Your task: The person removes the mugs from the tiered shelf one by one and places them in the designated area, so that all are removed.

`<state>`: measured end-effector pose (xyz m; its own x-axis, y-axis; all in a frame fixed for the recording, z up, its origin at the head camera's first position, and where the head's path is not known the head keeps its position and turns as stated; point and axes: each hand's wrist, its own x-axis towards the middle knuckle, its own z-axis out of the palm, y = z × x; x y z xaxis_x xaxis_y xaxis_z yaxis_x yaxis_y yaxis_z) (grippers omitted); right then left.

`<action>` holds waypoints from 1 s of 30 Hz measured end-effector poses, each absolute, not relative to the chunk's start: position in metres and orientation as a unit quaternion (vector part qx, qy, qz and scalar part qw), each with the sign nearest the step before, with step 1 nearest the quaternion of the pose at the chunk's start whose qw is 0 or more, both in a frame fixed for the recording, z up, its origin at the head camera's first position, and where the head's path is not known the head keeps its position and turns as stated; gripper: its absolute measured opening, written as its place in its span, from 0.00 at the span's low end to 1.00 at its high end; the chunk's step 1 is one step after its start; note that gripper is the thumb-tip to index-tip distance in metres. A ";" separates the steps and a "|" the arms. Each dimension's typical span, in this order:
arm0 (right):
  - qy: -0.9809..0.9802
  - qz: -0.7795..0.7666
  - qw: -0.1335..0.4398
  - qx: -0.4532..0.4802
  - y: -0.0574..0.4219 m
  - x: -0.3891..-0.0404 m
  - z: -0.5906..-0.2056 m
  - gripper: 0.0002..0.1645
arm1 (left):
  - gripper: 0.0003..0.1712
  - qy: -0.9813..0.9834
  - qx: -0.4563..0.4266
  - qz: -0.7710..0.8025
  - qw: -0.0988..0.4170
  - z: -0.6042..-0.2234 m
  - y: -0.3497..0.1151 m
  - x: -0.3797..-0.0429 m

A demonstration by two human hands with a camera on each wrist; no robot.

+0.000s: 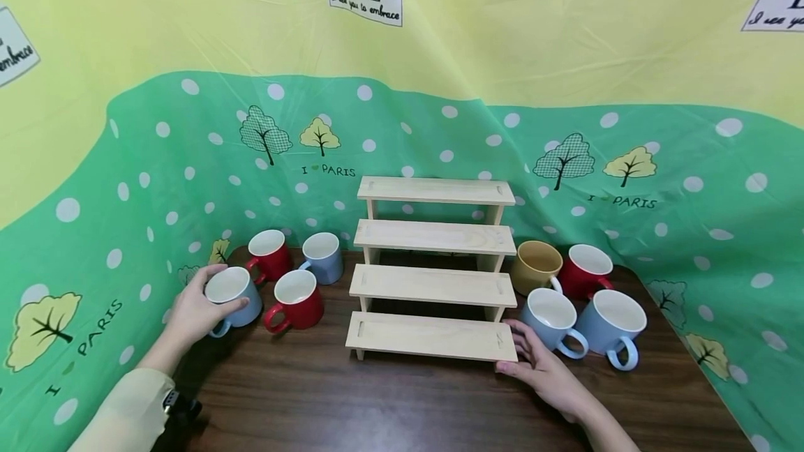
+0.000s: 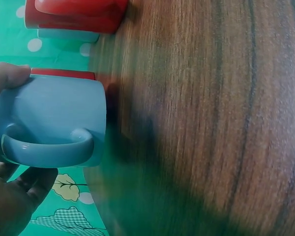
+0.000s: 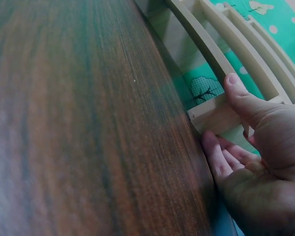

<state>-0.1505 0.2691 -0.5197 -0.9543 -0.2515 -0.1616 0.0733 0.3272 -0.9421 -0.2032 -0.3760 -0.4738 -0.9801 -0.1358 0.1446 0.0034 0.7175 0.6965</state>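
Observation:
My left hand (image 1: 199, 307) grips a light blue mug (image 2: 59, 115) with a white inside, thumb on one side and fingers on the other. The mug's handle points toward me. Whether its base touches the table I cannot tell. A pale wooden stepped rack (image 1: 433, 337) stands mid-table with bare steps. At the right end of its lowest step, my right hand (image 1: 543, 368) holds the wood, the thumb (image 3: 236, 88) on the front and the fingers by the end support. Close to the held mug are a red mug (image 1: 300, 302), another red mug (image 1: 270, 257) and a blue mug (image 1: 323, 260).
Right of the rack sit a tan mug (image 1: 534, 268), a red mug (image 1: 584, 272) and two blue mugs, the nearer-left one (image 1: 548, 319) close to my right fingers. A green and yellow patterned cloth (image 1: 433, 131) hangs behind and beside the dark wooden table (image 1: 377, 410).

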 end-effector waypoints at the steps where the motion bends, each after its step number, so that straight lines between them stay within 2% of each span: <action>1: 0.802 -0.578 0.141 -0.056 0.269 -0.151 -0.520 0.52 | 0.54 -0.922 0.036 -0.374 0.092 -0.474 -0.376 -0.203; 30: 0.807 -0.572 0.135 -0.052 0.268 -0.150 -0.520 0.52 | 0.52 -0.930 0.020 -0.362 0.062 -0.479 -0.378 -0.210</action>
<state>-0.1498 0.2683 -0.5198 -0.9582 -0.2388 -0.1574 0.0695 0.3396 -0.9380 -0.2097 -0.3780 -0.4788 -0.9915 -0.0816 0.1016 0.0084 0.7377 0.6750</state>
